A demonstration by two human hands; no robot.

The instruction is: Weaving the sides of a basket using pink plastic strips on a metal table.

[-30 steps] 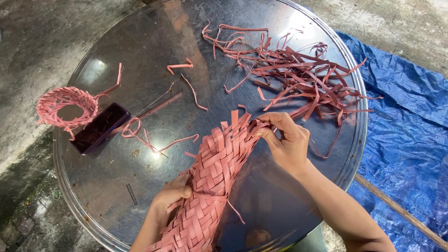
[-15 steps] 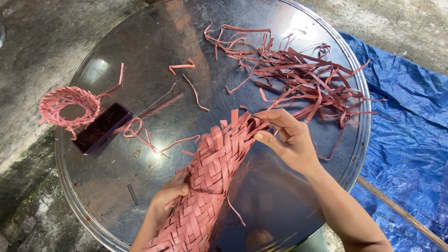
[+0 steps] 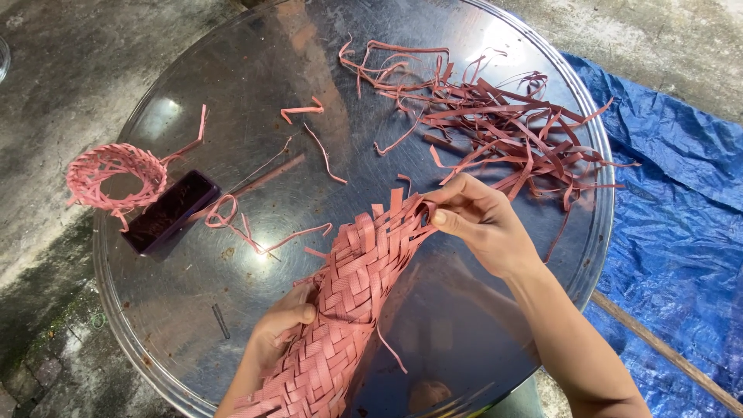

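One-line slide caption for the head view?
Left hand steadies a pink woven band while right hand pinches its end strips above a round metal table.

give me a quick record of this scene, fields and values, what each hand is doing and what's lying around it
Left hand: steadies the woven pink strip mat from the side
Right hand: pinches loose strip ends at the mat's top edge
Surface: round shiny metal table
Loose strips: tangled pile beyond the right hand
Coiled strip ring: on the table's left rim
Dark rectangular block: beside the ring
Blue tarp: right, on the ground
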